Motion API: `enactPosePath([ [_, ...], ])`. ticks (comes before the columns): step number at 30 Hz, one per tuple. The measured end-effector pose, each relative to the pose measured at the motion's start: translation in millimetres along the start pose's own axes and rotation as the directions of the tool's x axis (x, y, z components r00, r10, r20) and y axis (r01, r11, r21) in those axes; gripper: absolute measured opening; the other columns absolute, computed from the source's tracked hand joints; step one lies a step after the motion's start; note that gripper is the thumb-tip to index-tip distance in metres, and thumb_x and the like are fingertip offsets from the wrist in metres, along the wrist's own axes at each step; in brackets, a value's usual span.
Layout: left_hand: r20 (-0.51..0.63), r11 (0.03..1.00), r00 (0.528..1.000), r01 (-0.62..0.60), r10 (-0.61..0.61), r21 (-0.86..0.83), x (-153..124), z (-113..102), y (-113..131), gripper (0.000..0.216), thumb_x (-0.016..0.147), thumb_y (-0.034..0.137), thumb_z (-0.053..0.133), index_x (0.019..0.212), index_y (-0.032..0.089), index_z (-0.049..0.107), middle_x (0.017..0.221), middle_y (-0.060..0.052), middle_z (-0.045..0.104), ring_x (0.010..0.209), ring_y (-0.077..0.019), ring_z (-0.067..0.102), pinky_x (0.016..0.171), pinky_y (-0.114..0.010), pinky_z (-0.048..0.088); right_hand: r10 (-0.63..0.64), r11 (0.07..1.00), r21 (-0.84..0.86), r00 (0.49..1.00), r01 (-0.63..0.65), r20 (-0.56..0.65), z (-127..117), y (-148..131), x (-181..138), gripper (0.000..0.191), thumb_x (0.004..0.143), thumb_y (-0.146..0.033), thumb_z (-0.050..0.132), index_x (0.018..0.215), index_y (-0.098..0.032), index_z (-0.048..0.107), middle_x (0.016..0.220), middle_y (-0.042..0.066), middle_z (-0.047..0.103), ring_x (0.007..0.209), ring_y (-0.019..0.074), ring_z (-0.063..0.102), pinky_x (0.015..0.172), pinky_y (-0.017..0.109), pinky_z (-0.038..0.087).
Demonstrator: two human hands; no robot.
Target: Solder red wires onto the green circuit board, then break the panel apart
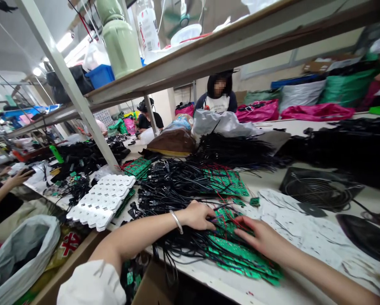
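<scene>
My left hand (199, 215) rests on a tangle of black cables (177, 182), its fingers curled down among thin red wires beside green circuit boards (237, 254). A silver bangle sits on its wrist. My right hand (260, 235) lies on the same pile of green boards near the table's front edge, fingers bent and pressed onto the boards and red wires. What either hand's fingertips pinch is hidden in the wires. More green boards (226, 182) lie farther back under the cables.
A stack of white panels (103, 199) lies to the left. A black fan grille (320, 190) sits right. A metal shelf post (82, 106) rises ahead. A person sits across the table (220, 95); another person's hand (17, 178) reaches in at left. A grey bag (18, 254) stands low left.
</scene>
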State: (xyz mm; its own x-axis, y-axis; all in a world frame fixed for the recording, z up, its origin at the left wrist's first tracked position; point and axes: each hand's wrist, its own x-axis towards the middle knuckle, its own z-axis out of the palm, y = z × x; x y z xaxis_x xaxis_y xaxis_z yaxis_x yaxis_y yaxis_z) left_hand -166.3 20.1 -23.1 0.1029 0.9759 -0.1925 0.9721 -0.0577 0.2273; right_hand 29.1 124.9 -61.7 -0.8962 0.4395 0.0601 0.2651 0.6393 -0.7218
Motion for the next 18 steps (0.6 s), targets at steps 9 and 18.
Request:
enactPosePath([
  [9,-0.013,0.999,1.000,0.002,-0.002,0.032,-2,1,5,0.028,0.075,0.040,0.067,0.064,0.018,0.055,0.061,0.005,0.055,0.065,-0.0125,0.054,0.058,-0.024,0.028,-0.003,0.989,-0.144,0.999,0.008,0.035,1,-1,9,0.024,0.078,-0.032,0.042,0.085,-0.024,0.063,0.087,0.005,0.071,0.082,0.0240,0.065,0.076,0.035,0.049],
  [18,-0.024,1.000,1.000,-0.007,0.007,-0.015,-2,2,0,0.027,0.077,0.041,0.065,0.066,0.018,0.055,0.060,0.005,0.055,0.062,-0.0108,0.052,0.056,-0.024,0.028,0.224,0.913,-0.322,0.968,-0.250,-0.116,21,-23,18,0.026,0.074,-0.049,0.054,0.078,-0.023,0.055,0.074,0.006,0.069,0.068,0.0272,0.066,0.056,0.033,0.045],
])
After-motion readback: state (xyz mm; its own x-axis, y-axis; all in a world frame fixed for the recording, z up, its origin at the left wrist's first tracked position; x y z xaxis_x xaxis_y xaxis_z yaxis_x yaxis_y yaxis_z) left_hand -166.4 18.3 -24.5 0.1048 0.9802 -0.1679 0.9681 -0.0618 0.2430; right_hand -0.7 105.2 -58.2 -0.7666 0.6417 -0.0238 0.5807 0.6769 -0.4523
